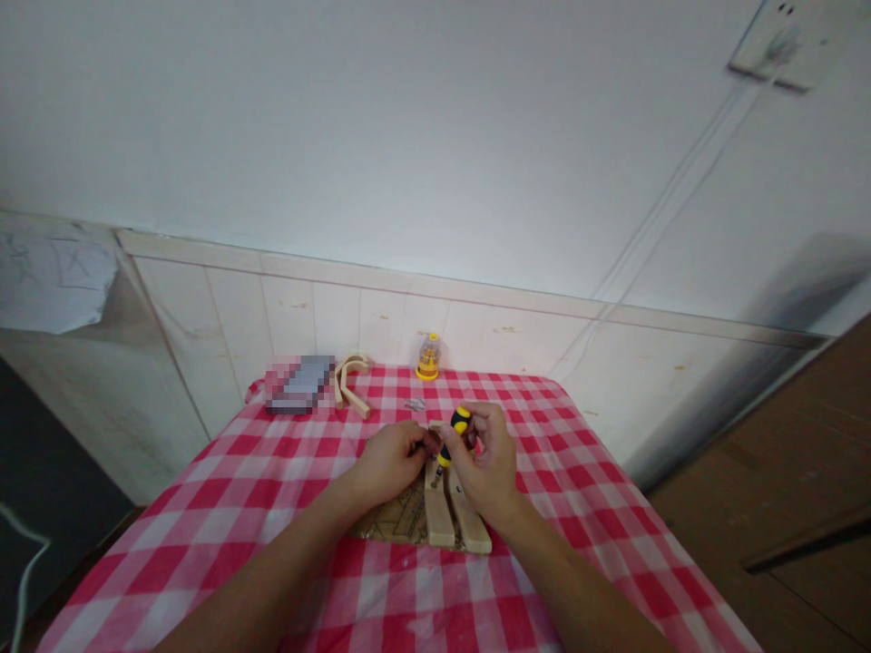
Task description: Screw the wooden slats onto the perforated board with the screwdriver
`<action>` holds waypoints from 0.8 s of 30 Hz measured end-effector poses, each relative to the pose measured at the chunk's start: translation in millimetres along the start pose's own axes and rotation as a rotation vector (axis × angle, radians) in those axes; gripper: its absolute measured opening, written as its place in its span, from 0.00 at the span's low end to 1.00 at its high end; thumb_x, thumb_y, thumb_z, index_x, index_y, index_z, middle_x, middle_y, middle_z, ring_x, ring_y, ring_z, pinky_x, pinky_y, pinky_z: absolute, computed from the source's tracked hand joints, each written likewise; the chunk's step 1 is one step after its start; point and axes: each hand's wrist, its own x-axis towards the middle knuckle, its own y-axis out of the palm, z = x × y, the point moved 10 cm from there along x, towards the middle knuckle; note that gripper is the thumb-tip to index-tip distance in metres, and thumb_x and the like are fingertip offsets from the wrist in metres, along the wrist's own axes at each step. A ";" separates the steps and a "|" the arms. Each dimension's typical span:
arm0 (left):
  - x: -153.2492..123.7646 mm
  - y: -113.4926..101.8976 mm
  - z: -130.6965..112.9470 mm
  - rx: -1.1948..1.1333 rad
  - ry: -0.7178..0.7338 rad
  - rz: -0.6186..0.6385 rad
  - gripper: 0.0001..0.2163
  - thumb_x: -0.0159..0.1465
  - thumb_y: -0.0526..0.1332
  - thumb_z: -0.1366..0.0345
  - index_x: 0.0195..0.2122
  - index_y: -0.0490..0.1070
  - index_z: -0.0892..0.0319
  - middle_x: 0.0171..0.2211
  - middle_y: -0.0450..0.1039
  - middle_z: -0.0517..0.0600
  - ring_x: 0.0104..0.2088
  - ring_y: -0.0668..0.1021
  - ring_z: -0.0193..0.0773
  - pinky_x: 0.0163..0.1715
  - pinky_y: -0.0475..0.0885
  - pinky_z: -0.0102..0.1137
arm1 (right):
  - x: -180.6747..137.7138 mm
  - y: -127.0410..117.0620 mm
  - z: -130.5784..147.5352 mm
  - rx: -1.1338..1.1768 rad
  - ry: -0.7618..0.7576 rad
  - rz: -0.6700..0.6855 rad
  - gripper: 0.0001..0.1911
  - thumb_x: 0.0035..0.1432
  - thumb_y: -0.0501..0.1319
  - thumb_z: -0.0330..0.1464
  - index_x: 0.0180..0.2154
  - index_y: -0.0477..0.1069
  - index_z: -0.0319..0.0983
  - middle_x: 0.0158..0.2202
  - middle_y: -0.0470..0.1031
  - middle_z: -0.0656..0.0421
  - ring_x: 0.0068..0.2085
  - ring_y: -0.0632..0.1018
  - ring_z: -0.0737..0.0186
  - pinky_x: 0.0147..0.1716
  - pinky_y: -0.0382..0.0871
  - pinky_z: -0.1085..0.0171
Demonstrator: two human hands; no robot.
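My right hand [488,462] grips a yellow-and-black screwdriver [461,420]. It is tilted, its tip pointing down at the left of two pale wooden pieces [440,519]. Just right of that one lies the second slightly curved wooden piece [474,528]. Fingers bent, my left hand [395,461] is closed at the far end of the left piece; its fingertips are partly hidden. Beneath the wood is a brown sheet with dark line drawings [391,521], partly covered by my left hand and the pieces.
Small metal parts [415,404] lie beyond my hands on the red-and-white checked tablecloth [381,589]. A yellow container with a clear top [428,358] stands near the wall. At the back left are a curved wooden frame [352,390] and a blurred flat dark-edged object [301,385].
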 end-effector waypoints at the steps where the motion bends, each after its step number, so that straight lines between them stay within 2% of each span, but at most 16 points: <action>1: -0.1 0.0 -0.2 -0.003 0.002 0.000 0.11 0.59 0.56 0.73 0.34 0.78 0.59 0.35 0.80 0.50 0.37 0.79 0.41 0.37 0.69 0.31 | 0.0 -0.2 0.5 -0.001 -0.001 -0.001 0.12 0.59 0.63 0.32 0.44 0.64 0.42 0.25 0.67 0.67 0.23 0.68 0.68 0.23 0.64 0.68; 15: -0.3 -0.5 1.1 0.001 -0.013 -0.003 0.10 0.59 0.56 0.72 0.35 0.78 0.58 0.35 0.80 0.50 0.38 0.79 0.42 0.38 0.70 0.32 | -1.0 -3.2 -0.3 0.001 0.006 -0.032 0.13 0.58 0.65 0.33 0.42 0.64 0.42 0.24 0.68 0.67 0.21 0.69 0.69 0.21 0.63 0.69; 24: -1.5 -3.9 -5.3 -0.030 0.027 -0.034 0.09 0.60 0.56 0.72 0.33 0.77 0.59 0.36 0.80 0.51 0.39 0.80 0.42 0.40 0.71 0.33 | 0.3 -8.4 -15.7 -0.007 0.024 -0.088 0.15 0.62 0.63 0.34 0.49 0.65 0.41 0.32 0.73 0.61 0.30 0.75 0.63 0.30 0.71 0.63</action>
